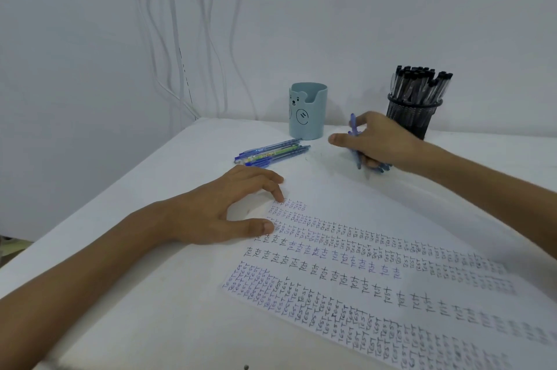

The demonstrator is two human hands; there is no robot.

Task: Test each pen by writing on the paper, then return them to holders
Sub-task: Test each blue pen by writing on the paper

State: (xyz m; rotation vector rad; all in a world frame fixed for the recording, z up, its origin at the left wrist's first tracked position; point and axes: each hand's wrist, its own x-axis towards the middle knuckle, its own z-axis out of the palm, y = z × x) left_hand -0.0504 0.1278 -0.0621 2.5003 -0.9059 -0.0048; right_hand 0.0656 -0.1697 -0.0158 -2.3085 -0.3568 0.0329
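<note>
Right grip [380, 141] holds maybe two pens [353, 124]; two holders [307, 112].

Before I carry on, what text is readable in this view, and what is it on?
"TEST": handwritten over and over in small rows on the paper.
Larger handwritten marks in the paper's middle rows: cannot make out.
Print on the loose pens by the blue holder: too small.
Blue holder: bear face only, no words.
Held pens in the right hand: nothing readable.
</note>
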